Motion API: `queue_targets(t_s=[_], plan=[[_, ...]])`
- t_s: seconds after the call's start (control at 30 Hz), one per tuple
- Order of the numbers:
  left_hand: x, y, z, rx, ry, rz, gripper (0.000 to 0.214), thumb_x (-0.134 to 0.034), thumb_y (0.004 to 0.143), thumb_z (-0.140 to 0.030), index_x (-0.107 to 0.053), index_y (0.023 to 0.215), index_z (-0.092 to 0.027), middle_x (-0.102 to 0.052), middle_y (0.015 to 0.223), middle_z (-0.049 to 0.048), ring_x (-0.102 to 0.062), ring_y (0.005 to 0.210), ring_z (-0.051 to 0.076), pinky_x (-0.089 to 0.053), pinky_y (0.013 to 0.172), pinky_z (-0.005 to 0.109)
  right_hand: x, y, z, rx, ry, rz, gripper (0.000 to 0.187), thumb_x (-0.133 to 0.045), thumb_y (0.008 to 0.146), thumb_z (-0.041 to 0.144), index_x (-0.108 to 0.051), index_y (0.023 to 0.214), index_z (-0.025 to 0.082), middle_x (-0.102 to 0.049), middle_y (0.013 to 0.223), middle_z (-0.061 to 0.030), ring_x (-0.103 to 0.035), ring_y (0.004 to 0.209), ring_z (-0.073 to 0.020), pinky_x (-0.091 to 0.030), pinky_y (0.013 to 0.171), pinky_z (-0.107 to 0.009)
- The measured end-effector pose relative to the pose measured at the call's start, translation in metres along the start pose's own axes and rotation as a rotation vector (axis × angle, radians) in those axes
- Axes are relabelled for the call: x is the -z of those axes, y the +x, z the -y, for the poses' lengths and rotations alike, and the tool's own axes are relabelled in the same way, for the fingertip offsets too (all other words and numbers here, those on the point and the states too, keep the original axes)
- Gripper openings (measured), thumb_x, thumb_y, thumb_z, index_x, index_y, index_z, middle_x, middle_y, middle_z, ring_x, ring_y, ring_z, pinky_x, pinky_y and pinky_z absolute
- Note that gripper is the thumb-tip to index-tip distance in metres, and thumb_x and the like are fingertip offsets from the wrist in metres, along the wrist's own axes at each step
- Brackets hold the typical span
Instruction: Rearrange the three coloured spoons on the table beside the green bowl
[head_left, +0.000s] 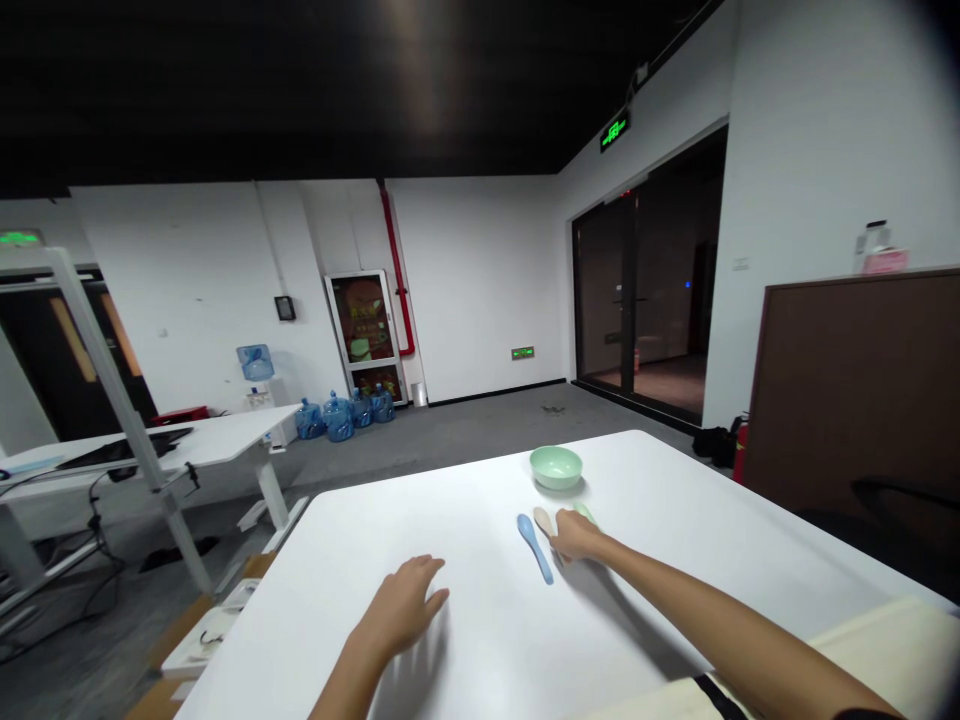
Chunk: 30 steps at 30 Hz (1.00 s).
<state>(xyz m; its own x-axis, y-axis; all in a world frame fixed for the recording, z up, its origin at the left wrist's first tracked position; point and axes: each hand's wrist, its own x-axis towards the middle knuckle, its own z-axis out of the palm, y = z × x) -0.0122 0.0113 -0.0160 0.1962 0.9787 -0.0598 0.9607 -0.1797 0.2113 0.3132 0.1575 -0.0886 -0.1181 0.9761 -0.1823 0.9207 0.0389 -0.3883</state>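
The beige spoon lies on the near side of the green bowl, its rounded head pointing back toward the bowl's left and its handle slanting nearer and rightward, under the right hand. That hand is much the nearer one; the spoon's head sits just left of its fingers, which are bunched narrow over the handle — whether they pinch it, I cannot tell. Left of it, also on the bowl's near side, the blue spoon lies fully exposed, nearly parallel. A pale green spoon shows partly behind the right hand, just nearer than the bowl.

The left hand is well left of the bowl and nearer the wearer, holding nothing, thumb and fingers loosely spread.

The spoons look like smooth plastic, oval-headed; the bowl is round, deep and softly glossy — all on a smooth white table with rounded corners.
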Motion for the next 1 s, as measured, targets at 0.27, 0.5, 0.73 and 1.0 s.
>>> queue_targets(t_s=[0.27, 0.5, 0.73, 1.0], plan=[[0.000, 0.000, 0.000, 0.008, 0.007, 0.008, 0.057, -0.040, 0.089, -0.051, -0.047, 0.139, -0.025, -0.045, 0.148, 0.0059, -0.039, 0.136, 0.026, -0.035, 0.109, 0.042, 0.006, -0.012, 0.008, 0.040, -0.164, -0.090, 0.024, -0.058, 0.075, 0.029, -0.067, 0.089, 0.013, -0.071, 0.097, -0.0143, -0.068, 0.083, -0.0238, -0.041, 0.059, -0.026], [0.000, 0.001, -0.001, 0.000, 0.000, -0.004, 0.057, -0.040, 0.089, -0.051, -0.048, 0.138, -0.025, -0.046, 0.147, 0.0065, -0.040, 0.136, 0.027, -0.035, 0.109, 0.043, 0.012, -0.022, 0.033, 0.124, -0.250, -0.180, 0.027, -0.050, 0.083, 0.032, -0.068, 0.091, 0.014, -0.071, 0.097, -0.0138, -0.067, 0.089, -0.0245, -0.041, 0.065, -0.027], [0.000, 0.001, -0.001, 0.001, -0.010, -0.008, 0.056, -0.040, 0.089, -0.050, -0.048, 0.139, -0.025, -0.045, 0.148, 0.0067, -0.039, 0.137, 0.027, -0.035, 0.109, 0.042, -0.005, -0.018, 0.049, 0.096, -0.257, -0.067, 0.038, -0.062, 0.070, 0.028, -0.064, 0.105, 0.014, -0.065, 0.109, -0.0148, -0.066, 0.093, -0.0264, -0.046, 0.068, -0.029], [-0.003, 0.003, 0.003, 0.001, -0.006, -0.021, 0.056, -0.040, 0.089, -0.052, -0.048, 0.138, -0.026, -0.045, 0.148, 0.0056, -0.039, 0.137, 0.026, -0.034, 0.109, 0.043, -0.002, -0.016, 0.051, 0.084, -0.141, -0.081, 0.024, -0.062, 0.071, 0.025, -0.069, 0.090, 0.012, -0.068, 0.104, -0.0148, -0.066, 0.084, -0.0217, -0.042, 0.061, -0.024]])
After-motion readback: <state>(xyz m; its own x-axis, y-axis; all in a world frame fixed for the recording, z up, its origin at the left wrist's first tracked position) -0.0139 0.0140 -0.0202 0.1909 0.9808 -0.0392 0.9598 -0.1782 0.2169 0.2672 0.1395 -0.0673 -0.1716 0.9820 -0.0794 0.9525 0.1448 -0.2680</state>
